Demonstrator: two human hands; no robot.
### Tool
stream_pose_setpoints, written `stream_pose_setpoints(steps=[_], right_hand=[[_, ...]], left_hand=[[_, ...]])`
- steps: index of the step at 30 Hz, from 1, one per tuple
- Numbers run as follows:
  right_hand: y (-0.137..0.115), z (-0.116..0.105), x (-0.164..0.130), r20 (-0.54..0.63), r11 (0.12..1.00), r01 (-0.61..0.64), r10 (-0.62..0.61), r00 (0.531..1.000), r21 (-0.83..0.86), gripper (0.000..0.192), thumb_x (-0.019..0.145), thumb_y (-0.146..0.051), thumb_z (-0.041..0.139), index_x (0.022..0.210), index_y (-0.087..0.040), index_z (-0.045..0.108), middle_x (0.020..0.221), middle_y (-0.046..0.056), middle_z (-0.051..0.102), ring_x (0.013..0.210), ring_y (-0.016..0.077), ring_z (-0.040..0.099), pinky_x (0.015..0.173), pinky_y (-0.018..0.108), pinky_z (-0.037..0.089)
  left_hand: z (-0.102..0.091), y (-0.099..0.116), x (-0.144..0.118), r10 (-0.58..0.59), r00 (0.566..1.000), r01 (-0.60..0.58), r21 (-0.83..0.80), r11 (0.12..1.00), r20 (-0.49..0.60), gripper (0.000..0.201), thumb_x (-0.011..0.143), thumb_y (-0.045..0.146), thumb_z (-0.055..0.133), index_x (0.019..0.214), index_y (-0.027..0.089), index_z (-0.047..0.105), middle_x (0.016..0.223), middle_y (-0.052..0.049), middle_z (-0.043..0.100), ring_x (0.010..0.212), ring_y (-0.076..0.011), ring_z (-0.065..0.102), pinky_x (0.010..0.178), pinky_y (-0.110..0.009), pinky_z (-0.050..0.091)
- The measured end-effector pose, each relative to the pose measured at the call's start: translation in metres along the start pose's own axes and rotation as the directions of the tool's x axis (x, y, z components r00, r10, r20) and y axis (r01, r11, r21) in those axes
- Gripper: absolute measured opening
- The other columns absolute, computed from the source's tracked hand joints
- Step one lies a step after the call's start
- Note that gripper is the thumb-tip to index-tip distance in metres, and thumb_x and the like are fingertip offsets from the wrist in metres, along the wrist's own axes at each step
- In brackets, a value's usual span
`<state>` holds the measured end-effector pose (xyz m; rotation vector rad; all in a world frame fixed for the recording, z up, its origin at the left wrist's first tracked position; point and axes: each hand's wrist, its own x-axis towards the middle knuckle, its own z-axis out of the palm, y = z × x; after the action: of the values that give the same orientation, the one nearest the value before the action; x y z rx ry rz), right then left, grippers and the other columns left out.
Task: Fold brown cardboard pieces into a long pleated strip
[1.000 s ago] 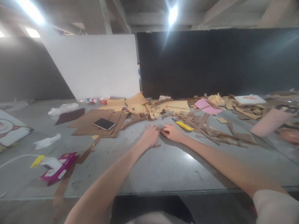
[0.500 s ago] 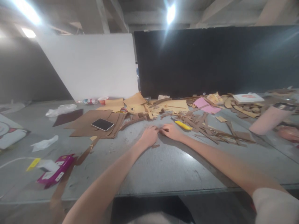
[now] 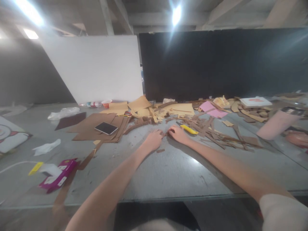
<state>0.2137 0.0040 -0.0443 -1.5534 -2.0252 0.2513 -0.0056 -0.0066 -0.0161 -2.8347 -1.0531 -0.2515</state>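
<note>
My left hand rests on the grey table with its fingers bent together; anything held in them is hidden or too small to make out. Just to its right, my right hand has curled fingers, and a small dark bit shows by its fingertips that I cannot name. A narrow gap parts the two hands. Below my left hand lies a small brown scrap. A yellow utility knife lies on the table beside my right hand, apart from it.
Brown strips and offcuts spread to the right, near a pink tumbler. At the left, a phone lies on stacked brown sheets. A magenta pack sits near the front left. White and black panels stand behind.
My right hand has shifted slightly right, away from my left hand, so a gap now shows between the fingertips. My left hand has barely moved.
</note>
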Motion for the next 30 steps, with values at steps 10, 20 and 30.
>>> stream_pose_setpoints(steps=[10,20,30], right_hand=[[0.013,0.012,0.004,-0.077,0.996,-0.056,0.050,0.996,-0.070,0.035,0.104,-0.032,0.051,0.078,-0.020,0.072,0.116,0.011,0.064,0.114,0.0291,0.054,0.098,0.046,0.038],[0.006,0.006,-0.001,-0.039,0.999,0.028,-0.029,0.999,-0.039,0.035,0.101,-0.047,0.063,0.081,-0.022,0.076,0.112,0.009,0.068,0.112,0.0288,0.058,0.098,0.047,0.039],[0.006,-0.006,-0.004,-0.122,0.955,0.212,-0.190,0.974,0.206,0.025,0.098,-0.043,0.067,0.085,-0.023,0.073,0.103,0.007,0.069,0.102,0.0248,0.066,0.096,0.040,0.049]], left_hand=[[0.006,-0.001,0.000,0.030,0.999,-0.030,0.000,1.000,-0.015,0.037,0.097,0.006,0.049,0.126,0.014,0.070,0.122,-0.015,0.068,0.125,-0.0288,0.057,0.101,-0.036,0.049],[0.007,0.000,0.000,0.021,0.999,-0.022,-0.025,0.999,-0.036,0.038,0.095,0.004,0.050,0.126,0.013,0.072,0.121,-0.016,0.069,0.123,-0.0304,0.060,0.100,-0.039,0.050],[0.021,-0.013,0.007,-0.222,0.956,0.098,-0.507,0.856,-0.191,0.026,0.104,0.023,0.055,0.107,0.018,0.080,0.111,-0.008,0.080,0.105,-0.0226,0.072,0.098,-0.032,0.053]])
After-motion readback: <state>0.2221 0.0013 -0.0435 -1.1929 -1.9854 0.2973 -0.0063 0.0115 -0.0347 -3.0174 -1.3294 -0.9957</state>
